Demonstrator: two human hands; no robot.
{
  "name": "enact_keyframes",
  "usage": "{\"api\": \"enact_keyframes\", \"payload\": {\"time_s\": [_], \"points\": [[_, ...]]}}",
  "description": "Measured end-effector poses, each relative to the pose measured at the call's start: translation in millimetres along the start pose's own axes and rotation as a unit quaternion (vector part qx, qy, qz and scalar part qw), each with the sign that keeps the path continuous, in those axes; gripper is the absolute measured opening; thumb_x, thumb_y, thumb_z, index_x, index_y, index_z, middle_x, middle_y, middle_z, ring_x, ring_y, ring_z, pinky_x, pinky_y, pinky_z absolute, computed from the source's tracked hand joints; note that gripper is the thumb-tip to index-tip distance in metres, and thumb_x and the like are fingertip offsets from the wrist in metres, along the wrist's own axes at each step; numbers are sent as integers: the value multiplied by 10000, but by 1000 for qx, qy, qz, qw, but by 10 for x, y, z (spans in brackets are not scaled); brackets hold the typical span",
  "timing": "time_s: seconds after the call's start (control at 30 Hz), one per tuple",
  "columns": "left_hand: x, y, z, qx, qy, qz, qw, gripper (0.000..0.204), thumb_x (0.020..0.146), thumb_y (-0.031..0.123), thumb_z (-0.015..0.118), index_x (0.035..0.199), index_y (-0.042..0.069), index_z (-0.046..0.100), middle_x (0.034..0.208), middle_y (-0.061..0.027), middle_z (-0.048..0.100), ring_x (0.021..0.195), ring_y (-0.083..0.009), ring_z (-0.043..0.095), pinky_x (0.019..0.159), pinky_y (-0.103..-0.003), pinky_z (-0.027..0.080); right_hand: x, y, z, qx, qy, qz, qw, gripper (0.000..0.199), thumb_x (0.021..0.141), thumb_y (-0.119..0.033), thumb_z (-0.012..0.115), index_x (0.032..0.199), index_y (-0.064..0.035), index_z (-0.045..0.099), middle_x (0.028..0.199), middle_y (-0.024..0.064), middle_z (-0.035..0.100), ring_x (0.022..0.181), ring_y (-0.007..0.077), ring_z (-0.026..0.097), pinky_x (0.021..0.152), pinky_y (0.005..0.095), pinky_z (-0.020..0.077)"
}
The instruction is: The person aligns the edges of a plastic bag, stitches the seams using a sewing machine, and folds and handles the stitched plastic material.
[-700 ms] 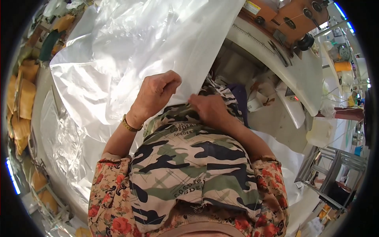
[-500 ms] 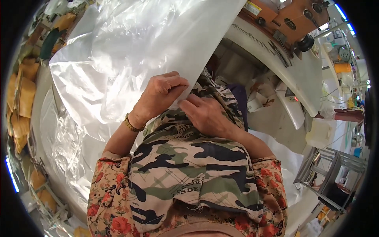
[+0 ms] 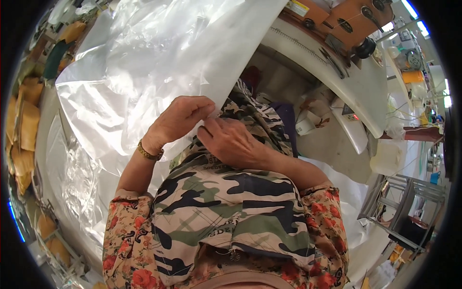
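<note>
A large, shiny translucent plastic sheet (image 3: 144, 62) spreads from the far side down to my lap. At its near right corner, my left hand (image 3: 180, 118), with a gold watch on its wrist, is closed in a pinch on the sheet's edge. Just below and to the right, my right hand (image 3: 233, 142) has its fingers bent and pressed together against the same edge, close to the left fingertips. What lies right between the fingertips is mostly hidden. Under both hands is my camouflage-patterned apron (image 3: 226, 197).
At the upper right, a brown sewing machine (image 3: 346, 24) stands on a pale curved tabletop (image 3: 332, 72), with tweezers (image 3: 332, 62) lying on it. A grey metal stool frame (image 3: 404, 207) is at the right. Brown-yellow bundles (image 3: 26, 125) line the left side.
Both hands have shifted slightly left in the picture, along with the whole scene. The right hand's fingers have come up closer to the left fingertips.
</note>
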State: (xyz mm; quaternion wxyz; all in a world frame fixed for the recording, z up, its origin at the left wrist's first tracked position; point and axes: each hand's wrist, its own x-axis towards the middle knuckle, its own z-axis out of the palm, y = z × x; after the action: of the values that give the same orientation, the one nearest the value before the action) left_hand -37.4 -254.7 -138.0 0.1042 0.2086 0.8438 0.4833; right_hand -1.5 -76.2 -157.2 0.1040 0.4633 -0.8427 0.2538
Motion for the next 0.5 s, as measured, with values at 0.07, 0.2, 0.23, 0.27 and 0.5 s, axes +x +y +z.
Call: {"api": "enact_keyframes", "payload": {"time_s": [0.07, 0.2, 0.23, 0.27, 0.5], "points": [[23, -74, -55, 12, -15, -12, 1000, 120, 878, 99, 636, 853, -17, 619, 648, -131, 530, 593, -225, 497, 577, -331, 428, 45, -8, 15, -19, -10, -23, 1000, 154, 773, -85, 587, 891, 9, 555, 860, 137, 532, 822, 248, 621, 621, 331, 524], [-13, -70, -155, 35, 23, -45, 998, 200, 870, 121, 651, 764, -31, 575, 574, -88, 484, 543, -130, 402, 508, -289, 378, 158, 101, -164, 12, -5, -119, 993, 300, 761, -88, 606, 1053, -23, 606, 1025, 131, 590, 844, 274, 614, 716, 386, 516], [-96, -59, -165, 45, 62, -35, 996, 188, 867, 115, 653, 776, -32, 581, 578, -91, 499, 543, -131, 428, 513, -287, 389, 142, 180, -136, 58, 61, -99, 992, 317, 763, -70, 612, 1078, -34, 611, 1085, 124, 591, 882, 277, 610, 753, 395, 505], [-135, -20, -180, 54, 95, 7, 994, 122, 863, 73, 644, 838, -38, 601, 635, -117, 568, 569, -147, 527, 547, -292, 436, 83, 320, -74, 96, 133, -72, 984, 336, 766, -53, 619, 1102, -45, 616, 1146, 118, 592, 919, 280, 607, 789, 404, 495], [-236, 857, -427, 301, 243, 162, 908, 106, 832, -49, 610, 921, 2, 638, 802, -130, 627, 725, -289, 595, 688, -361, 476, 883, 992, 310, 242, 238, 247, 908, 423, 934, -266, 568, 1285, -43, 493, 1204, 139, 563, 1089, 257, 543, 913, 381, 450]]}}
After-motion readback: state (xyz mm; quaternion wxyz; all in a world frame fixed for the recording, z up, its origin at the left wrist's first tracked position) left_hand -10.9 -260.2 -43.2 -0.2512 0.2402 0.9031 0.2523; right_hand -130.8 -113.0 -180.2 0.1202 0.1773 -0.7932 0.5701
